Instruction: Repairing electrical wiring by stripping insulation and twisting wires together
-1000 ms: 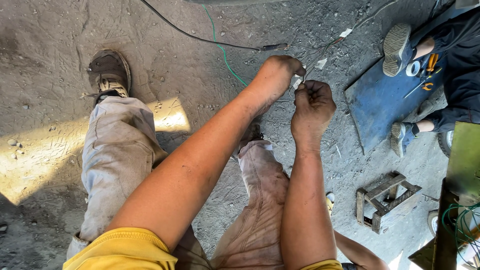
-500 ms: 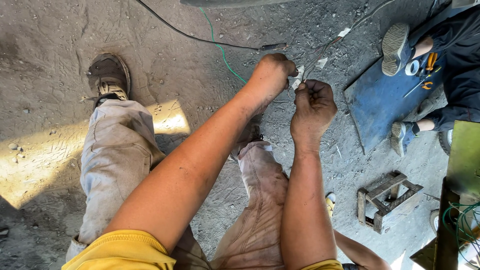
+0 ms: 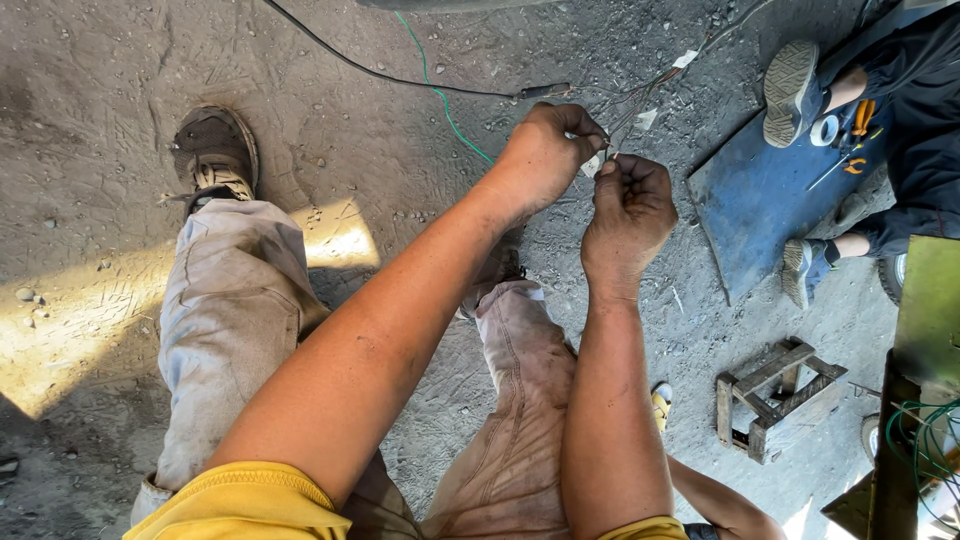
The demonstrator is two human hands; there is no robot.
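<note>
Wires (image 3: 608, 150), thin and bunched, sit pinched between my two hands above the dirt floor (image 3: 100, 80), and I use them as my landmark. My left hand (image 3: 548, 150) closes on them from the left, knuckles up, and my right hand (image 3: 630, 205) grips them just below and to the right, fingers curled tight; the hands nearly touch. A black cable (image 3: 400, 80) and a green wire (image 3: 440, 100) run across the floor up and left of the wires. Right of them lies a blue board (image 3: 760, 200) where another person sits, one shoe (image 3: 790, 90) sole toward me. Lower right of the wires stands a small wooden crate (image 3: 780, 395). My boot (image 3: 213, 150) rests far left.
</note>
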